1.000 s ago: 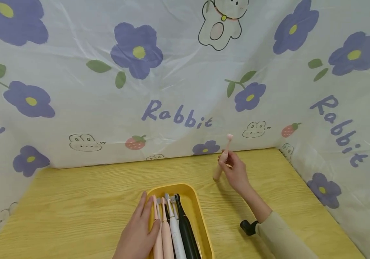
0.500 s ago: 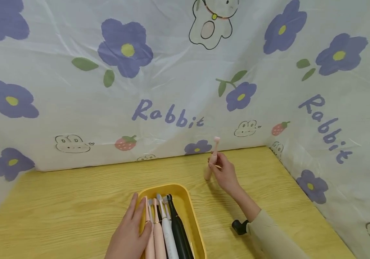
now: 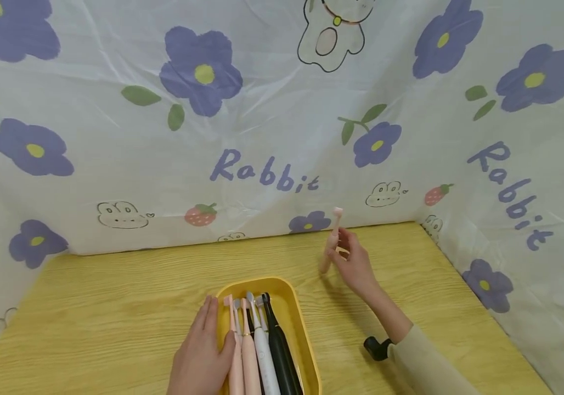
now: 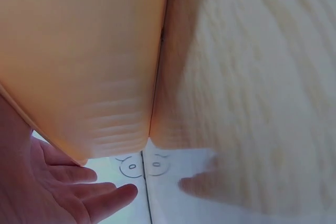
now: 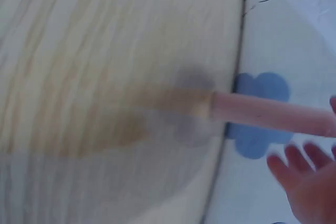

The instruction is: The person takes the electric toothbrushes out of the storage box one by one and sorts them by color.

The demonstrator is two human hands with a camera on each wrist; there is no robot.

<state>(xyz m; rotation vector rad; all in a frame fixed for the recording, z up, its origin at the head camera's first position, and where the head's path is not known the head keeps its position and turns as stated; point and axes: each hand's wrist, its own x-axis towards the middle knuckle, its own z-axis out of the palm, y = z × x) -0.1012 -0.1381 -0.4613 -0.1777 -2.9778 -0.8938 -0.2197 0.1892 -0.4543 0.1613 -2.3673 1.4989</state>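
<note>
A pink electric toothbrush [image 3: 332, 242] stands nearly upright, its base on the wooden table near the back wall. My right hand [image 3: 354, 267] is right at its handle, thumb in front and fingers parted on the right side. In the right wrist view, fingers [image 5: 299, 158] spread beside the pink handle [image 5: 273, 113], whose base meets the tabletop. My left hand [image 3: 199, 351] rests along the left side of a yellow tray [image 3: 298, 323], fingers straight and thumb over its rim. Inside lie toothbrushes: pink ones [image 3: 249, 356], a white one [image 3: 265, 356] and a black one [image 3: 281, 351].
Behind the wooden table [image 3: 129, 307] hangs a white cloth [image 3: 262, 115] printed with flowers and rabbits, also covering the right and left sides. A black camera piece [image 3: 377, 348] juts from the right wrist, right of the tray.
The fingers of my right hand have loosened and drawn to the right of the toothbrush, which now leans less. My left hand's fingers have shifted slightly outward along the tray's edge.
</note>
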